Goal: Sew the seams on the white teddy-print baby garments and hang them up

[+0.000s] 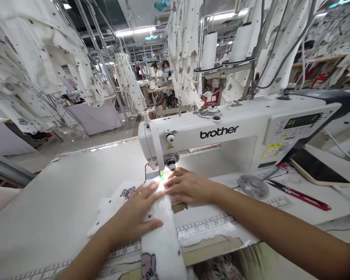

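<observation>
The person's left hand (137, 210) lay flat upon a strip of white plush fabric (160, 237), its fingers a little spread and the thumb standing wide from them; a yellow ring (139, 193) was on one finger. The right hand (189, 186) came from the other side, with its fingers kept close together and slightly bent, and their tips were near the lit needle area of the white Brother sewing machine (245, 120). Whether these right fingers pinched the edge of the fabric or only rested by it, one could not tell. The fabric, printed with grey bears and small dark dots, ran from the green part (161, 176) at the needle, under the left hand, down across the front edge of the white table (76, 186), and another portion was spread to the left of this hand. A printed measuring scale (210, 226) crossed the table near its front edge. To the right of the right hand there were a clear round plastic object (253, 186), red-handled thread snips (306, 197) and a smartphone (317, 167). Behind the machine stood two white thread cones (209, 50), and dotted white cloth (183, 50) was hanging.
</observation>
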Available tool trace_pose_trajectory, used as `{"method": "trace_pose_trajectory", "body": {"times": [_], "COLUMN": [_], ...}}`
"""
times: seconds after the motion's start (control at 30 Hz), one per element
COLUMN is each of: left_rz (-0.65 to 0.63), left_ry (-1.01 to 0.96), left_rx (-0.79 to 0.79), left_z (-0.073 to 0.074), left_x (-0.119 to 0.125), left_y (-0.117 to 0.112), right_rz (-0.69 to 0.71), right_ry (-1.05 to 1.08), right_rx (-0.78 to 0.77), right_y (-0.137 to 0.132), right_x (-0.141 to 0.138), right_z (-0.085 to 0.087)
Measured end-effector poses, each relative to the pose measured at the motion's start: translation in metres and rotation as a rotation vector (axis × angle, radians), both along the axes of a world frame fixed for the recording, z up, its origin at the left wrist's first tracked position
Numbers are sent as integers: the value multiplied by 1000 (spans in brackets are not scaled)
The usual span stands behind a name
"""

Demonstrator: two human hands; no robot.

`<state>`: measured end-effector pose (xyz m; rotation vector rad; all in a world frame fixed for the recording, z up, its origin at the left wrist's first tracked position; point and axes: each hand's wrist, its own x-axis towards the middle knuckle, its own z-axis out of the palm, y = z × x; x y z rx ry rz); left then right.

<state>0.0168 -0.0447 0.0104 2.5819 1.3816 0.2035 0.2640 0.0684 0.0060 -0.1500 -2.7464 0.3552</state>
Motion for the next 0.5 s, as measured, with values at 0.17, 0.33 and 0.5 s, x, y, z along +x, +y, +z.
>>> {"method": "trace_pose_trajectory", "body": {"times": [0.17,0.33,0.5], "left_rz": [79,360,1332], "left_ry": [86,109,168], "left_rx": [74,461,880], "left_z": [8,17,32], "left_x": [-10,-38,-91], "left_y": [-24,-81,-161], "right_rz": [5,12,14], "right_ry": [39,71,30], "right_rx": [-36,-29,-24], "right_y": [0,2,1], "right_x": [1,-2,-5], "right_z": [-1,-2,0]}}
